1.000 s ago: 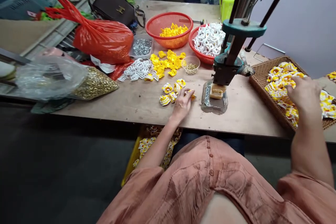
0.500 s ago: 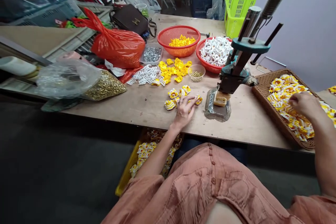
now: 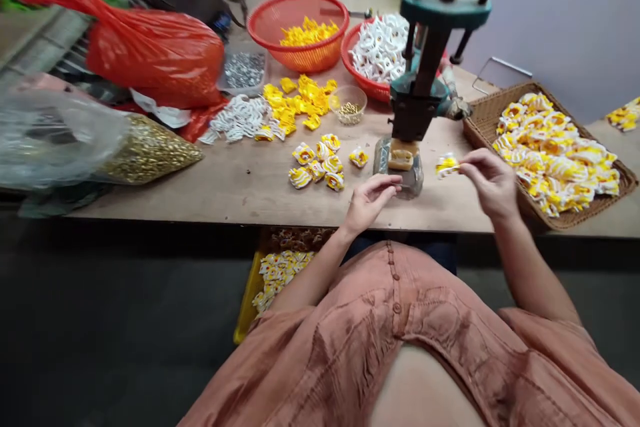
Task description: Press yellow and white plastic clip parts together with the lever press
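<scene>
Between the fingertips of my right hand [image 3: 487, 180] is a yellow-and-white piece [image 3: 447, 165], held above the table right of the press. My left hand [image 3: 371, 201] is at the front of the press base [image 3: 413, 180], fingers apart, with nothing visible in it. A tan block [image 3: 403, 155] sits on that base under the dark press head [image 3: 414, 113]. Left of the press lie several yellow-and-white pieces [image 3: 317, 170] in a group, with one single piece [image 3: 359, 157] closer to the press. A wicker tray [image 3: 535, 213] full of similar pieces stands at the right.
Red baskets [image 3: 300, 57] of yellow and white parts stand behind, near loose yellow parts [image 3: 313, 97], white strips [image 3: 237, 118] and a small bowl [image 3: 350, 107] of brass rings. Farther left are a red bag [image 3: 155, 53] and a bag of gold bits [image 3: 150, 150].
My right hand has come left out of the wicker tray with a piece in its fingers. My left hand has left the grouped pieces and moved right to the press base. The view has shifted.
</scene>
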`<state>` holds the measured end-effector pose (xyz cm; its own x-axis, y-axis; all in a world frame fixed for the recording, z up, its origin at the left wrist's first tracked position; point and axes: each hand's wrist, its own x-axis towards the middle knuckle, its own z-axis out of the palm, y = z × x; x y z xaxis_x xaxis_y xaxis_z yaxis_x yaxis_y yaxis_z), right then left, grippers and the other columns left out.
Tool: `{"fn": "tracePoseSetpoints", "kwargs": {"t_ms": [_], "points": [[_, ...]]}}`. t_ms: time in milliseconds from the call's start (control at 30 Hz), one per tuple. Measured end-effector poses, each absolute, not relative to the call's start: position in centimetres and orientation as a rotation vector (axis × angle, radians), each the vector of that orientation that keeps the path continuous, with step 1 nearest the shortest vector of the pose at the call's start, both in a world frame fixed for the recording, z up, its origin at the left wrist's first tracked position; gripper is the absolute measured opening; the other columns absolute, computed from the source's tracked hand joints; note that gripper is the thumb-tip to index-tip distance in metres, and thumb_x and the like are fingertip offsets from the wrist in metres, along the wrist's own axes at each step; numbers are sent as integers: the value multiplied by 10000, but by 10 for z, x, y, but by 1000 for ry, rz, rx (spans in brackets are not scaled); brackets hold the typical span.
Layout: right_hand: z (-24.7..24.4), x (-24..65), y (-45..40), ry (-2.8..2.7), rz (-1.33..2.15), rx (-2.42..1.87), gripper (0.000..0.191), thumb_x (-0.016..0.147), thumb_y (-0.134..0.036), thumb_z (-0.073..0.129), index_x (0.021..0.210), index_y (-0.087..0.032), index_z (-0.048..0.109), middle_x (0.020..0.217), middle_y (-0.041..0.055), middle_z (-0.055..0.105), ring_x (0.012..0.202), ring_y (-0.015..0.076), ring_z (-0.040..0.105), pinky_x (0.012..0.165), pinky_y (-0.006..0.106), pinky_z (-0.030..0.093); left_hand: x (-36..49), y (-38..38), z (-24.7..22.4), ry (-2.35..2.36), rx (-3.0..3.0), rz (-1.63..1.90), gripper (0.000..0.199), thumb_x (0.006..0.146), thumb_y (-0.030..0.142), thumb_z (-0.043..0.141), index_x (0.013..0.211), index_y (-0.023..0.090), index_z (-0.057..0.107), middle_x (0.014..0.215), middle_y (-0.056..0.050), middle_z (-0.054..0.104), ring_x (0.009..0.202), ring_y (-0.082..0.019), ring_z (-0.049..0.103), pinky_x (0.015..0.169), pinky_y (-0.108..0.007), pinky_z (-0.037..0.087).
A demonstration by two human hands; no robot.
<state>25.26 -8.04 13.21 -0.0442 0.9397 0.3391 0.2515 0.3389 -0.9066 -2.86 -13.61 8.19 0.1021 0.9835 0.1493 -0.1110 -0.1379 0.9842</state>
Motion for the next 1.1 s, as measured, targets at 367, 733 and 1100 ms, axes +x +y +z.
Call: {"fn": "tracePoseSetpoints", "kwargs": {"t_ms": [367, 733, 1100], "points": [[73, 198, -107, -1370, 1212, -1049, 385, 855, -625, 856, 925, -254, 781, 953, 36, 758, 909, 197, 714, 869, 350, 648, -15, -143, 64, 874, 1067, 1146, 681, 857, 454, 919, 1475, 277, 695, 1438, -117, 729, 1198, -276, 767, 1058, -463, 658], [45, 187, -123, -1486, 1034, -988, 482, 926, -527, 819, 1343, -312, 707, 1265, 83, 718, 1136, 246, 747, 1083, 445, 651, -11, -149, 51, 1012, 972, 1211, 735, 864, 523, 899, 1500, 258, 643, 1200, -81, 781, 955, -181, 795, 928, -346, 691], [53, 183, -125, -1799, 747, -989, 580, 950, -485, 767, 1501, -338, 660, 1321, 104, 750, 1182, 316, 712, 1080, 548, 633, -11, -149, 47, 969, 809, 1135, 688, 849, 651, 867, 1366, 230, 700, 1291, -120, 799, 1054, -238, 815, 894, -359, 702]]}}
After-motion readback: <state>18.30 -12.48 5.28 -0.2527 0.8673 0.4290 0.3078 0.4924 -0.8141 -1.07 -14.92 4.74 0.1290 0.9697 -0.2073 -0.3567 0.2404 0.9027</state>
